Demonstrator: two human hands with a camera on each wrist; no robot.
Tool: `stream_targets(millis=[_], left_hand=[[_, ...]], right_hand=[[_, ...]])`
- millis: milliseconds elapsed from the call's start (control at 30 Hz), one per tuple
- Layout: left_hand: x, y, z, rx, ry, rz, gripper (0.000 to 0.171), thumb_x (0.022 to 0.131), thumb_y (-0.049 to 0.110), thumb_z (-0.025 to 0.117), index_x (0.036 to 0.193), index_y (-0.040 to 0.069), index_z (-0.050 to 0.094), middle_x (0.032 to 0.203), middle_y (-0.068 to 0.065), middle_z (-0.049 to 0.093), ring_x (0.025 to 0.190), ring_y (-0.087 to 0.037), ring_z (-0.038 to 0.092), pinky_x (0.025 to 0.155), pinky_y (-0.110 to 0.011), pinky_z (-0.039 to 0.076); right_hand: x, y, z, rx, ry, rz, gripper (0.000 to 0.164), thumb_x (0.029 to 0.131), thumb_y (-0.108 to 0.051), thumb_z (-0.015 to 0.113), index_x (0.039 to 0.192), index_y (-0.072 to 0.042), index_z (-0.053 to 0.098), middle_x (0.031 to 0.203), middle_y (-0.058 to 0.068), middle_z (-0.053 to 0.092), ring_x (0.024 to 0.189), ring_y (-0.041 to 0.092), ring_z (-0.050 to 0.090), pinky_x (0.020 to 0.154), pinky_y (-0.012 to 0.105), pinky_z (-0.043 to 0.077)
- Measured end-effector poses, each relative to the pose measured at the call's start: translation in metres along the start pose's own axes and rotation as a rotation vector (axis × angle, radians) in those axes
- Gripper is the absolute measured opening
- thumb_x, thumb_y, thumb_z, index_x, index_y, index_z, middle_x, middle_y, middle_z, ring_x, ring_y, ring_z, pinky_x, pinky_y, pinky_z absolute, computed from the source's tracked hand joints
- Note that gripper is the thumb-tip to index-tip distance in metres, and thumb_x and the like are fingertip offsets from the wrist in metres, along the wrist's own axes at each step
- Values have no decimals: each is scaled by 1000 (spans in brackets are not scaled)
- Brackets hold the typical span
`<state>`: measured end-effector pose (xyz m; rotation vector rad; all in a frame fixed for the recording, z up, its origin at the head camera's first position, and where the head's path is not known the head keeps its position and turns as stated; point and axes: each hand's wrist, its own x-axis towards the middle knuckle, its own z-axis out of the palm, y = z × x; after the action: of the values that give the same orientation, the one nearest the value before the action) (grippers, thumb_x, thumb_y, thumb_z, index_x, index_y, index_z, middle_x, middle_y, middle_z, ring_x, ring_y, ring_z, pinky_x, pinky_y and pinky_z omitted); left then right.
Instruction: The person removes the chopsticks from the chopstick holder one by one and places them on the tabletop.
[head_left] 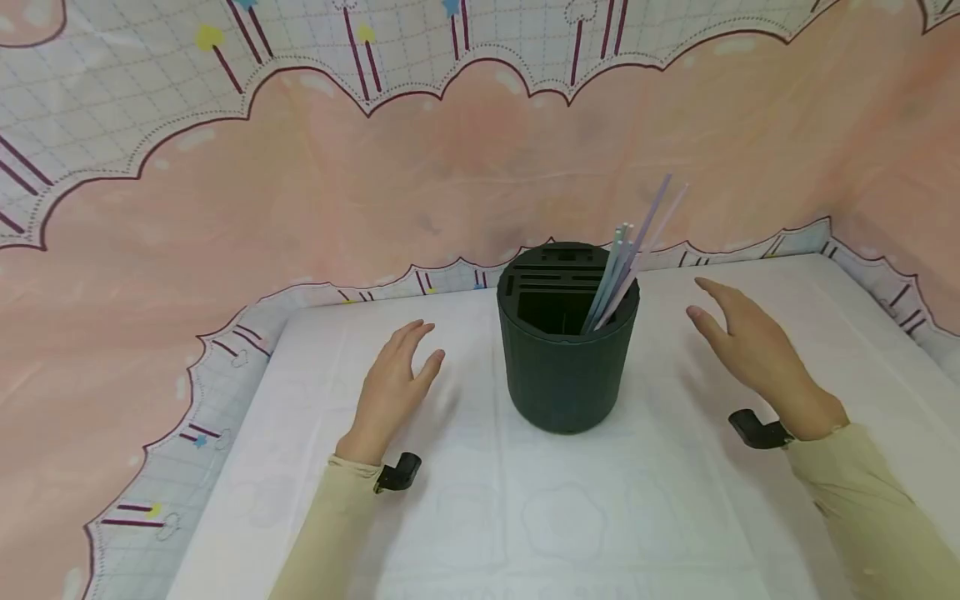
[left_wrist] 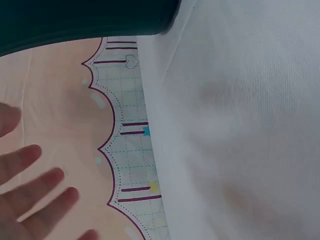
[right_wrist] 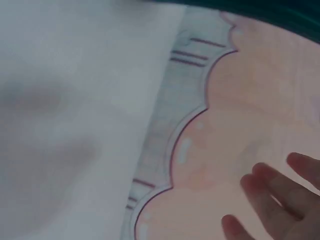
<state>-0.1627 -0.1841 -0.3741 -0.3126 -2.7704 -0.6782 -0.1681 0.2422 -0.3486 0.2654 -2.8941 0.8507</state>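
Observation:
A dark green round holder with a slotted black top stands upright on the white table. Several thin straws or sticks, pale blue, purple and pinkish, lean to the right out of its open front compartment. To the holder's left, my left hand hovers with fingers loosely extended, apart from it and holding nothing. My right hand is raised on the other side, fingers spread toward the holder without touching it. Both wrist views show bare fingers and part of the holder's green wall along the top edge.
The white tabletop has its back edge just behind the holder. A pink curtain-like cloth with scalloped, grid-patterned borders hangs behind and around the table. Each wrist wears a small black device.

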Motion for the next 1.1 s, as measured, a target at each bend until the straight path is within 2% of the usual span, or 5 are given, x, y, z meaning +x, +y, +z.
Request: stream_targets(millis=[267,467,700,933,1100], left_hand=[[2,34,9,-193,210,96,39,90,37,50,123,15,52,123,1,51,112,-16,46,91,-36,40],[5,71,10,-463,120,89,48,89,44,49,132,25,40,131,9,40,117,-11,41,91,-36,43],[11,98,7,-667,18,121,60,86,48,50,139,36,23,140,17,23,126,-11,31,94,-36,39],[9,117,-10,-783,-2,146,68,83,51,54,140,30,25,142,11,25,127,-9,29,96,-42,38],[8,127,-18,-714,-61,128,67,83,45,58,138,18,33,145,7,18,130,-8,21,97,-42,36]], right_hand=[[-5,-47,8,293,307,-93,45,94,-34,43,137,-26,34,126,2,51,118,27,42,93,56,32],[-11,-84,12,461,440,-161,47,91,-23,51,135,-31,36,120,-3,55,118,10,42,99,44,30],[-9,-109,22,478,524,-231,56,84,-19,63,135,-25,38,115,6,57,119,17,42,103,42,26],[-3,-117,28,378,534,-281,52,81,-19,67,129,-17,47,109,7,59,110,19,49,98,41,34],[-1,-118,31,313,538,-319,35,80,-16,67,114,-9,60,100,4,61,99,18,53,87,37,42]])
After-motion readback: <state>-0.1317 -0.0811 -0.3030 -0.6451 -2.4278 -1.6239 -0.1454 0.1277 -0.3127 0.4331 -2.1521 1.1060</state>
